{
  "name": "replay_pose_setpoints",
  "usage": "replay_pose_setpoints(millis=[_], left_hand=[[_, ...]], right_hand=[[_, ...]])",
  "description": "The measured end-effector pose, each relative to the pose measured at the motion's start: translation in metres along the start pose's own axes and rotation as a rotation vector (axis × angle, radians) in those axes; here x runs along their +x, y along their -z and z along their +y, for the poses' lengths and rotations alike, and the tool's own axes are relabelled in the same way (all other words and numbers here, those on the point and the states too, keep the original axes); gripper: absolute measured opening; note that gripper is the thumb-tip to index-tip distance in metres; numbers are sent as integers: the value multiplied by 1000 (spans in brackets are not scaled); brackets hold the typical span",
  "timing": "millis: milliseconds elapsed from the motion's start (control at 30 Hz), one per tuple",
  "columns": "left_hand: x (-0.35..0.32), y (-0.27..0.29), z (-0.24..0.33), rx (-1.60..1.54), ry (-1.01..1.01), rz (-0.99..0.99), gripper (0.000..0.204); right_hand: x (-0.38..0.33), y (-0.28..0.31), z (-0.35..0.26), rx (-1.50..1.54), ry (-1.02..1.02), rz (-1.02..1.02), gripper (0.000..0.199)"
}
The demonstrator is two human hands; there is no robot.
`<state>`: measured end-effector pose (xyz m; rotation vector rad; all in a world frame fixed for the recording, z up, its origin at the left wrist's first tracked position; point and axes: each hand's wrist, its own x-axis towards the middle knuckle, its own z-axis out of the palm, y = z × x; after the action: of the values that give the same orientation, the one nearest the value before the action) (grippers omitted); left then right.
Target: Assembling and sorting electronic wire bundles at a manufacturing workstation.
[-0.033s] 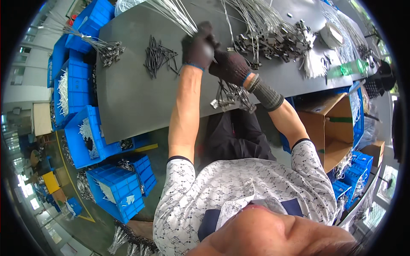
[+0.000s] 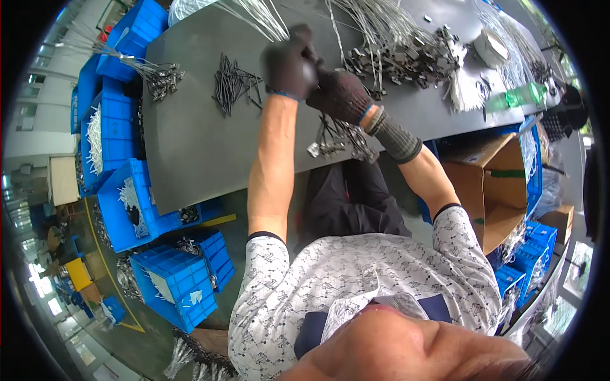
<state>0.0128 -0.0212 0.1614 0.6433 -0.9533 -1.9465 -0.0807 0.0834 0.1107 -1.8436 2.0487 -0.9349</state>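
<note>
Here — fingers curled round wires.

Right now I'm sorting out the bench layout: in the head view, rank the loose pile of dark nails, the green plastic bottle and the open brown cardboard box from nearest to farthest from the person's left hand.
1. Loose pile of dark nails: on the grey table, just left of the gloved left hand.
2. Green plastic bottle: far right, on the table.
3. Open brown cardboard box: below the table's right end.

The last two are nearly level.
</note>
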Motion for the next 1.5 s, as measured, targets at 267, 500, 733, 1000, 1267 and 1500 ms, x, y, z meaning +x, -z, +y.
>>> replay_pose_setpoints(millis=[267, 500, 733, 1000, 1267, 1500], left_hand=[[-26, -36, 10, 469, -657, 35, 17], [-12, -26, -1, 408, -497, 442, 23], [-6, -26, -7, 338, -497, 278, 21], [-6, -41, -9, 325, -329, 485, 21], [-20, -35, -21, 403, -297, 509, 20], [-10, -35, -35, 379, -331, 455, 18]], right_hand=[[-61, 50, -15, 432, 17, 301, 55], [-265, -2, 158, 445, -667, 367, 43], [-450, -49, 230, 470, -1022, 492, 30], [-366, 4, 228, 292, -849, 586, 33], [-221, 65, 315, -45, -927, 727, 31], [-174, 80, 418, -263, -1230, 597, 35]])
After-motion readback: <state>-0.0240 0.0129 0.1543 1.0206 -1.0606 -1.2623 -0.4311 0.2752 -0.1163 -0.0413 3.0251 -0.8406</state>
